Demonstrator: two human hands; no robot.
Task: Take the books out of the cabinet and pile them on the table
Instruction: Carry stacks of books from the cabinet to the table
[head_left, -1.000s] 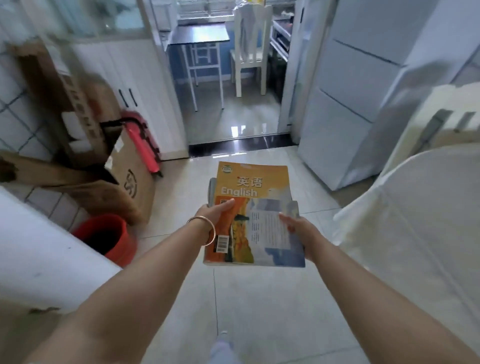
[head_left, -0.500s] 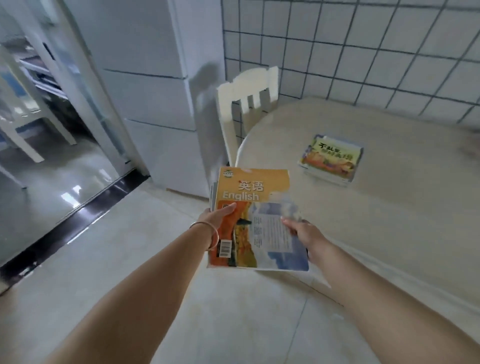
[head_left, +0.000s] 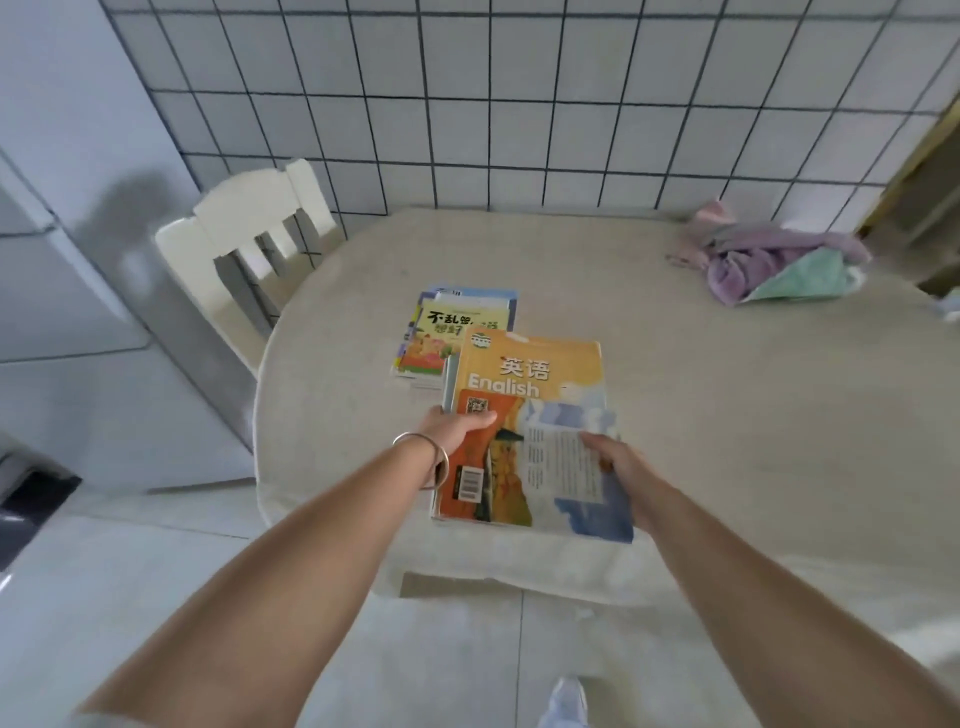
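I hold a small stack of books over the near edge of the table (head_left: 727, 441), which is draped in a cream cloth. On top are an orange English textbook (head_left: 530, 374) and a pale blue booklet (head_left: 576, 467) lying across its lower right. My left hand (head_left: 457, 431), a bangle at the wrist, grips the stack's left edge with the thumb on the cover. My right hand (head_left: 613, 457) grips the right side, thumb on the blue booklet. Just beyond the stack a pile of books (head_left: 457, 322) with a yellow-green cover on top lies on the table.
A cream chair (head_left: 249, 234) stands at the table's left end against the tiled wall. Crumpled purple and green cloth (head_left: 774, 260) lies at the table's far right. A white cabinet (head_left: 78, 312) is at the left. Floor tiles and my shoe (head_left: 566, 701) are below.
I have turned from the doorway to face the table. The held books have come forward over the table's near edge, close to the pile. Both hands keep the same grip.
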